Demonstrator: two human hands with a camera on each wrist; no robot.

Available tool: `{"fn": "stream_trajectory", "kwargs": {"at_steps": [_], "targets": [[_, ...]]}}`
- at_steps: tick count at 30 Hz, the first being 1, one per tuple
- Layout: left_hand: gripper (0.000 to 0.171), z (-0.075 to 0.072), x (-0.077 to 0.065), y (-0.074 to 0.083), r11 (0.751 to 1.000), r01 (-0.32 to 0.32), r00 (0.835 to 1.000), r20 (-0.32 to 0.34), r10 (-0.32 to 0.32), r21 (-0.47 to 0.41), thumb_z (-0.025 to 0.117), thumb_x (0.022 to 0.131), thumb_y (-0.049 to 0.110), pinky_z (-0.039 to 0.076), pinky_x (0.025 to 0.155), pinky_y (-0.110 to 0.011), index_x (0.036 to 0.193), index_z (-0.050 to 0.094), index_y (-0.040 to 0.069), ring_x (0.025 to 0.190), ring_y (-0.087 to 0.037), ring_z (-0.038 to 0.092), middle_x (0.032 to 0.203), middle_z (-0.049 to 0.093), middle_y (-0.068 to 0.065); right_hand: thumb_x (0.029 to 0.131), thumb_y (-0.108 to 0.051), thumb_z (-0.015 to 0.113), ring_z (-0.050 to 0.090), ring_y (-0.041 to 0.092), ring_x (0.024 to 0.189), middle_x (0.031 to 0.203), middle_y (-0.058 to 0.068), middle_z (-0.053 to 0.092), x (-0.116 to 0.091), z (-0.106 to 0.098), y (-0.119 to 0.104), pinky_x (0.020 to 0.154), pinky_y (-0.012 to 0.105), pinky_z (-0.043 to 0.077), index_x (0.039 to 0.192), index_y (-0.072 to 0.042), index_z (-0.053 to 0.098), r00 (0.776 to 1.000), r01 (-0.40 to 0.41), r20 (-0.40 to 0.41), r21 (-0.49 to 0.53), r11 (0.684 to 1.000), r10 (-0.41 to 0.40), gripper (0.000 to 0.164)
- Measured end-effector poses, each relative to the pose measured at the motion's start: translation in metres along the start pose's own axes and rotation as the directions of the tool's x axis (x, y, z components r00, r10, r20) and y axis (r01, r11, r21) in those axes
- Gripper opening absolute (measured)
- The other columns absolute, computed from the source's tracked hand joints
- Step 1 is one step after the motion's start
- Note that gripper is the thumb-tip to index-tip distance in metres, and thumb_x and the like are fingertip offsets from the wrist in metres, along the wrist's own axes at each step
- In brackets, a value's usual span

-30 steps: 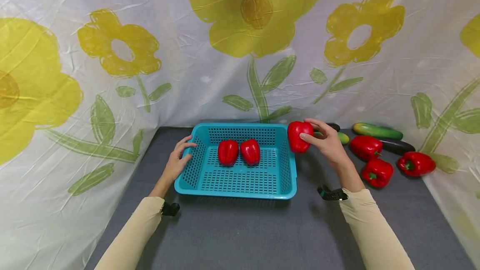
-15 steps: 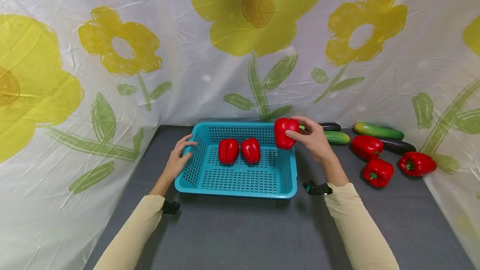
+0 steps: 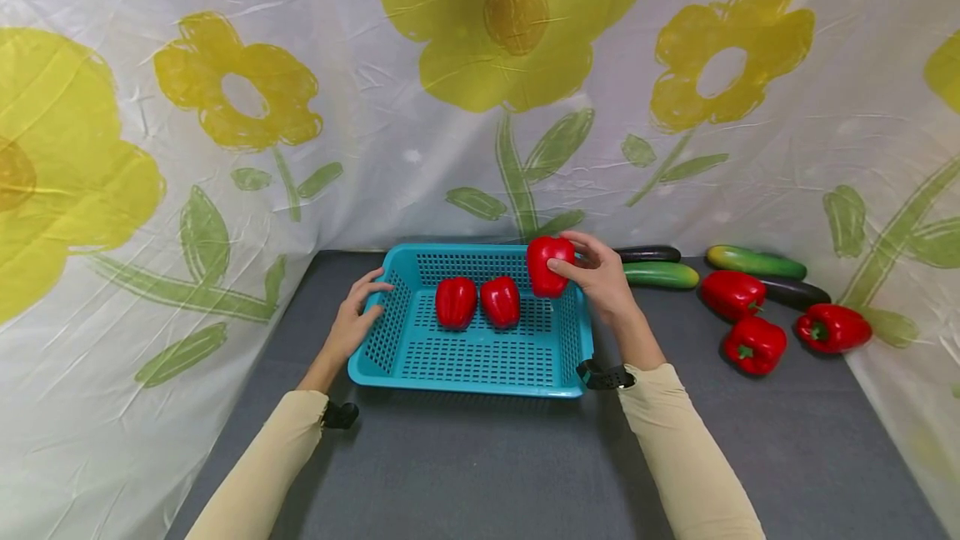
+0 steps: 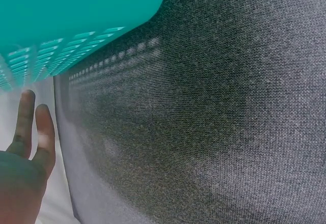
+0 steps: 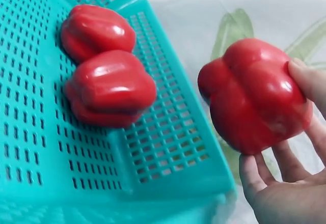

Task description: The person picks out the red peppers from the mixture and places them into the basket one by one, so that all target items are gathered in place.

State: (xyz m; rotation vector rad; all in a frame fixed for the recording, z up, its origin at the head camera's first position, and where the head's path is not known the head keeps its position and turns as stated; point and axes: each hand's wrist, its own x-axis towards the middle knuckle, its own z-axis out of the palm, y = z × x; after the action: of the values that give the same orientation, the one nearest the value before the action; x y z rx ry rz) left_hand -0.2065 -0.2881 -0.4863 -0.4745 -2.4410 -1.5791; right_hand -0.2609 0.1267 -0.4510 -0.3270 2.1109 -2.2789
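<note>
My right hand (image 3: 606, 280) grips a red bell pepper (image 3: 550, 267) above the right back part of a turquoise basket (image 3: 472, 392). In the right wrist view the thumb presses one side of this pepper (image 5: 257, 96) and fingers support it from below. Two more red bell peppers, a left one (image 3: 456, 303) and a right one (image 3: 500, 302), lie side by side inside the basket. My left hand (image 3: 351, 325) rests at the basket's left rim. Seen from the left wrist, two of its fingers (image 4: 45, 127) are nearly straight near the basket's wall; the others are hidden.
Right of the basket lie a cucumber (image 3: 660, 275) and an eggplant (image 3: 648, 254). Farther right are another cucumber (image 3: 756, 262), another eggplant (image 3: 795, 292) and three red peppers, including a front one (image 3: 755, 346). A flowered curtain (image 3: 360, 132) hangs behind the dark table (image 3: 480, 473).
My right hand has carried the red bell pepper leftward, from over the basket's right rim to above its inside. The left hand and the two peppers in the basket have stayed put.
</note>
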Motion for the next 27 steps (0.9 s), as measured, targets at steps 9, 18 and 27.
{"fn": "stream_trajectory", "kwargs": {"at_steps": [9, 18, 27], "targets": [[0.034, 0.0, 0.0, 0.002, 1.0, -0.007, 1.0, -0.006, 0.007, 0.018, 0.048, 0.093, -0.016, 0.029, 0.097, -0.063, 0.126, 0.057, -0.018, 0.141, -0.054, 0.024, 0.155, 0.031, -0.031, 0.091, -0.008, 0.077, 0.054, 0.037, 0.12, 0.141, 0.015, 0.052, 0.005, 0.016, 0.008, 0.089, 0.041, 0.051, 0.141, -0.003, 0.058, 0.999, -0.03, -0.021, 0.019, 0.999, 0.031, 0.054], [0.035, -0.001, 0.0, 0.0, 1.0, 0.004, 1.0, 0.004, -0.004, 0.013, 0.047, 0.094, -0.016, 0.03, 0.095, -0.056, 0.127, 0.057, -0.017, 0.142, -0.052, 0.025, 0.156, 0.031, -0.029, 0.089, -0.011, 0.08, 0.054, 0.037, 0.121, 0.14, 0.014, 0.054, 0.006, 0.021, 0.014, 0.092, 0.053, 0.05, 0.138, -0.006, 0.062, 0.998, -0.034, -0.047, -0.062, 0.997, 0.031, 0.053], [0.035, -0.001, -0.001, 0.001, 1.0, -0.007, 1.0, 0.005, 0.007, 0.009, 0.046, 0.094, -0.017, 0.029, 0.093, -0.055, 0.127, 0.057, -0.018, 0.142, -0.053, 0.023, 0.155, 0.03, -0.03, 0.09, -0.007, 0.078, 0.056, 0.04, 0.12, 0.14, 0.016, 0.053, 0.002, 0.013, 0.009, 0.091, 0.052, 0.05, 0.14, -0.003, 0.06, 1.0, -0.023, 0.017, -0.089, 0.996, 0.025, 0.053]]}}
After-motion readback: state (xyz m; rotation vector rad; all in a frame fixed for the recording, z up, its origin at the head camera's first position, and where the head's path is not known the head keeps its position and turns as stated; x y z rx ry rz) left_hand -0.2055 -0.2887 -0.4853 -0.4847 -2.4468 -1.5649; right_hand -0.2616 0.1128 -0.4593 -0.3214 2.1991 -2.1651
